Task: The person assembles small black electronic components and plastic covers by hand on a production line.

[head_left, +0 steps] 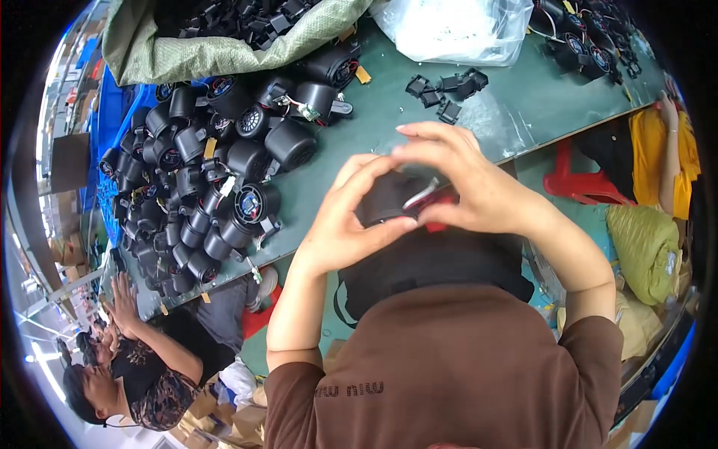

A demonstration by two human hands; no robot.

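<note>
Above my lap, at the table's near edge, my left hand point(340, 217) and my right hand point(479, 183) curve round a black fan motor point(389, 196). Fingertips of both hands meet at its far side, and the thumbs lie close together at the near side. A white and red wire point(423, 193) shows between the hands, smeared by motion. Much of the motor is hidden by my fingers and blurred. To the left, a big heap of similar black fan motors point(292, 144), some with wires and white connectors, covers the table.
Several small black plastic clips point(449, 88) lie on the green table point(374, 112). A green woven sack point(217, 60) holds black parts, beside a clear plastic bag point(456, 34). More motors point(591, 52) sit at far right. Another person point(149, 359) is at left, and a red stool point(580, 179) stands right.
</note>
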